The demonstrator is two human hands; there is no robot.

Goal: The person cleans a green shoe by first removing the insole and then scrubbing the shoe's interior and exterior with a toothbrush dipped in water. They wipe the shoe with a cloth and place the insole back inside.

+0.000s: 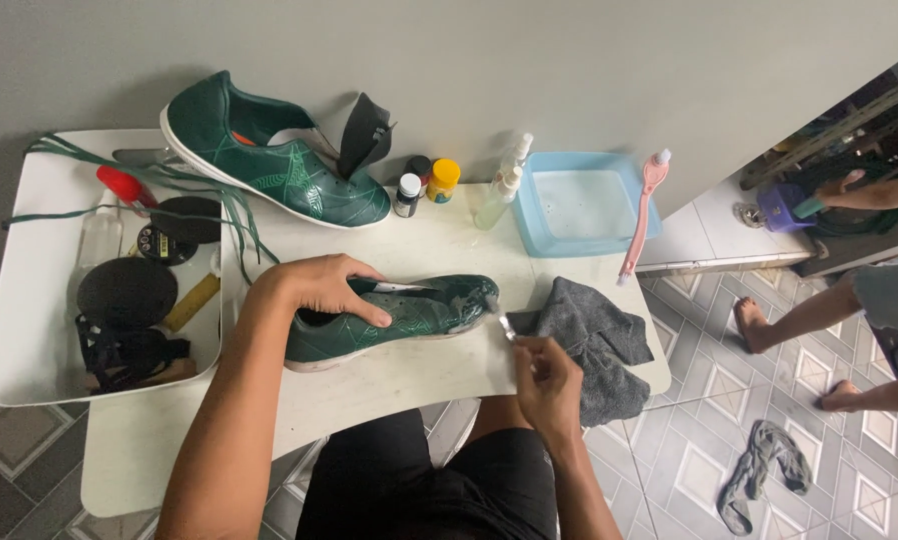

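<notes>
Your work surface is a white table point(399, 375). Directly on it lie two green shoes point(269, 155) point(399, 315), a grey cloth point(594, 340), a blue basin point(579, 205), small bottles point(424, 185), a spray bottle point(499, 190) and a white tray point(19, 300).

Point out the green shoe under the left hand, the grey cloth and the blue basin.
green shoe point(424, 312), head view, side of the upper.
grey cloth point(594, 330), head view, middle fold.
blue basin point(529, 205), head view, left rim.
</notes>
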